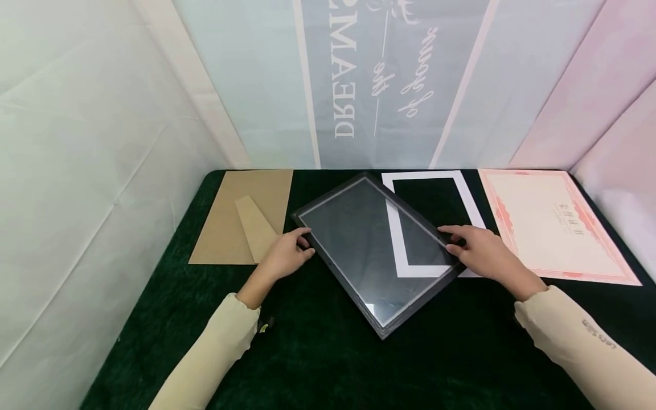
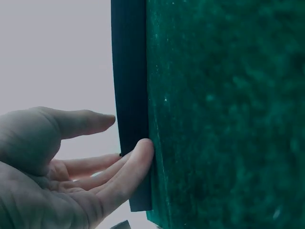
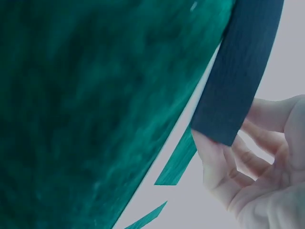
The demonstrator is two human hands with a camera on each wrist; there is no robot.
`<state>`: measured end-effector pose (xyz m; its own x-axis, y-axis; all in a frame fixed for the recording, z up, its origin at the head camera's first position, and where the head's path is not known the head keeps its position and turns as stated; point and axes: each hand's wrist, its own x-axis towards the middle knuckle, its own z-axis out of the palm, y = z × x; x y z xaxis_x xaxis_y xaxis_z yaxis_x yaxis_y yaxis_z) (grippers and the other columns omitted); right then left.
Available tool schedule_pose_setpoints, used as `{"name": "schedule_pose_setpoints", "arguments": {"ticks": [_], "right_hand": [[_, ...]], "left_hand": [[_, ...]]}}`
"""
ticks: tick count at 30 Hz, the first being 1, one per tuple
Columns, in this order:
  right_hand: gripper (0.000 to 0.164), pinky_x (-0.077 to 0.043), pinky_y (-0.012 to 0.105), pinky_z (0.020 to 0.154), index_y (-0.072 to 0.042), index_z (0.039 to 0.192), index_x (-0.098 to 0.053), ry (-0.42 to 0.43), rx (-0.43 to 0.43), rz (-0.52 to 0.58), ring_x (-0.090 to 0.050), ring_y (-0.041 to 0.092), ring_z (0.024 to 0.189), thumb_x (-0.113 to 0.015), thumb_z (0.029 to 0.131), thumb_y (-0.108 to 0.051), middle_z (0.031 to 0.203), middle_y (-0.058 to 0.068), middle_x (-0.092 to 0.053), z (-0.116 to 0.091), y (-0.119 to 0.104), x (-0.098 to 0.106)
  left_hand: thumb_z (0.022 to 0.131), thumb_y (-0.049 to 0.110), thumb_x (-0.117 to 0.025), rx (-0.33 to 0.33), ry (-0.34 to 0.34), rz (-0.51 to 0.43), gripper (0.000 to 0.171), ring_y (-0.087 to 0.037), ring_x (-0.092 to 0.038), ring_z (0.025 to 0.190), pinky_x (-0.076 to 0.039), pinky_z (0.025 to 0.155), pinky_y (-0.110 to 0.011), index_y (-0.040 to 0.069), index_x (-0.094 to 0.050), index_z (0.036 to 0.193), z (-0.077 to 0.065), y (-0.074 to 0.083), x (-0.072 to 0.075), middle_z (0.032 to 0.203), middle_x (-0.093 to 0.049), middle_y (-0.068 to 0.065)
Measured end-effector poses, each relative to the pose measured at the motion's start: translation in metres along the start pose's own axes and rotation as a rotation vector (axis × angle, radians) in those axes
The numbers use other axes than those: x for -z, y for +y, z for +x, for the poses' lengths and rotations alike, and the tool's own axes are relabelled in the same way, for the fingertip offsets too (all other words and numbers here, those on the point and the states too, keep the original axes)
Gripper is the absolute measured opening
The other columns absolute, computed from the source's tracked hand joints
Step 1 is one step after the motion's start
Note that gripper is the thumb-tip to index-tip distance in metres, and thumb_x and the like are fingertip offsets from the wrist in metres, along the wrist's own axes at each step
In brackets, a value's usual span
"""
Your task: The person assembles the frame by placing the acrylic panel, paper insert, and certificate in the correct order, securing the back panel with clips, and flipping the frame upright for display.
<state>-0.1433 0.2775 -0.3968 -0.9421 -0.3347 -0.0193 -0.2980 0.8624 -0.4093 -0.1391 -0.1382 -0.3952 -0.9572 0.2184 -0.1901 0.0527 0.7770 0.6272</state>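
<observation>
Left hand [image 1: 287, 253] and right hand [image 1: 482, 250] each pinch the dark frame [image 1: 338, 275] above the table [image 1: 318, 364]; probably stiff, its clear pane [image 1: 353, 242] fragile, so grip the borders.

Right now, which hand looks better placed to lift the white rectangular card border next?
Probably the right hand: though holding the black rectangular clear-paned frame, it's near a corner of the white border; the left hand holds the frame's opposite side, near the brown rectangular board.

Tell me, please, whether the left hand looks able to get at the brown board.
Probably yes: the left hand sits right by the brown board, with nothing visible between them, though it would likely have to leave the black frame first.
</observation>
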Motion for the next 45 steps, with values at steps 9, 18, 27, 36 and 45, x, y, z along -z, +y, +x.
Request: {"name": "schedule_pose_setpoints", "arguments": {"ticks": [9,18,27,36,45], "right_hand": [[0.050,-0.045,0.028,0.056,0.001,0.139,-0.053,-0.091,-0.027,0.101,-0.055,0.012,0.063,-0.066,0.093,-0.012,0.107,0.021,-0.068,-0.007,-0.024,-0.006],[0.060,-0.054,0.025,0.055,0.001,0.145,-0.043,-0.190,-0.055,0.283,-0.062,0.012,0.067,-0.068,0.093,-0.014,0.119,0.025,-0.062,-0.013,-0.041,-0.013],[0.055,-0.059,0.026,0.063,0.001,0.144,-0.046,-0.275,-0.065,0.391,-0.069,0.013,0.079,-0.064,0.097,-0.022,0.116,0.018,-0.065,-0.013,-0.048,-0.011],[0.054,-0.054,0.045,0.074,0.004,0.139,-0.049,-0.052,-0.239,0.119,-0.066,0.037,0.097,-0.058,0.100,-0.032,0.127,0.030,-0.060,0.014,0.022,0.021],[0.067,-0.048,0.058,0.084,0.013,0.142,-0.038,-0.092,-0.385,0.036,-0.052,0.051,0.110,-0.066,0.093,-0.024,0.131,0.038,-0.049,0.014,0.059,0.023]], "left_hand": [[0.096,0.016,-0.067,0.010,-0.013,-0.149,0.062,-0.018,-0.070,0.084,-0.052,0.068,-0.028,0.006,-0.040,0.151,0.011,-0.008,0.002,0.138,-0.051,-0.021],[0.091,0.021,-0.074,0.057,-0.016,-0.222,0.074,-0.017,-0.067,0.079,-0.050,0.067,-0.029,0.010,-0.037,0.153,0.018,-0.013,0.004,0.138,-0.048,-0.021],[0.086,0.011,-0.076,0.097,0.009,-0.185,0.077,-0.016,-0.054,0.070,-0.045,0.061,-0.027,0.013,-0.038,0.153,0.022,-0.009,0.005,0.109,-0.054,-0.016],[0.090,0.005,-0.068,0.104,-0.013,-0.261,0.073,-0.015,-0.055,0.062,-0.050,0.060,-0.027,0.016,-0.036,0.155,0.029,-0.002,0.003,0.110,-0.058,-0.014],[0.092,0.003,-0.065,0.047,0.085,-0.311,0.065,-0.018,-0.059,0.075,-0.052,0.065,-0.027,0.015,-0.042,0.152,0.031,-0.007,-0.003,0.111,-0.064,-0.014]]}}
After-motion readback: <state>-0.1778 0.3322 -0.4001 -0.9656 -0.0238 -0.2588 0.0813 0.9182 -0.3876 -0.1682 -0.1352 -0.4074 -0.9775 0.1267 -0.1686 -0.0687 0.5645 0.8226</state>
